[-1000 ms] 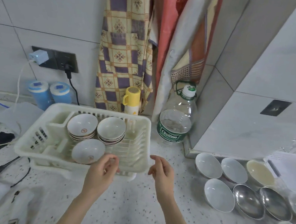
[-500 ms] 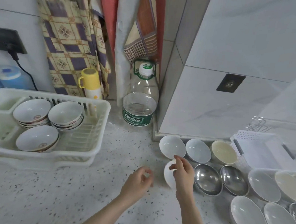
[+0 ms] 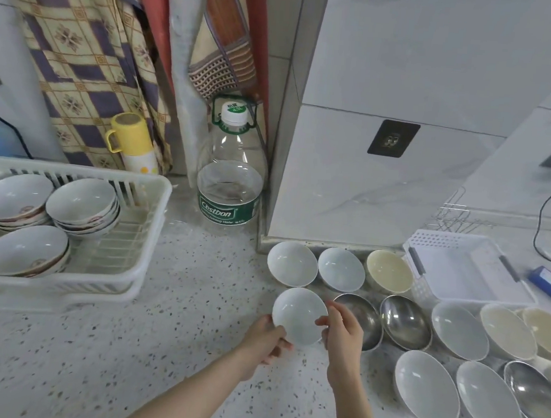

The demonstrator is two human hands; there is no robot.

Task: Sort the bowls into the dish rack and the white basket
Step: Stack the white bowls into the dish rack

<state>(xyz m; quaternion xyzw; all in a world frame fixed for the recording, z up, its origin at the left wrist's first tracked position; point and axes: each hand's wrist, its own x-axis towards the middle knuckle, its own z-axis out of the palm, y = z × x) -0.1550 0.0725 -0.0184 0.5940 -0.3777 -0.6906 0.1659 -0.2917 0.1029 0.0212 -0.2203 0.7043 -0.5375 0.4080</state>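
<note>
White bowl [image 3: 299, 316] held between both hands.
Left hand [image 3: 266, 340] grips its near-left rim, right hand [image 3: 342, 332] pinches the right rim; dish rack [image 3: 132, 283] lies far left.

The green label [image 3: 228, 209] on the clear water bottle [image 3: 231, 173] reads "Cestbon" in white; the smaller print beneath it is too blurred to read, as is the green writing on its white cap [image 3: 235, 112]

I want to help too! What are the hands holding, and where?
Both hands hold one white bowl by its rim: left hand at the lower-left edge, right hand at the right edge.
</note>
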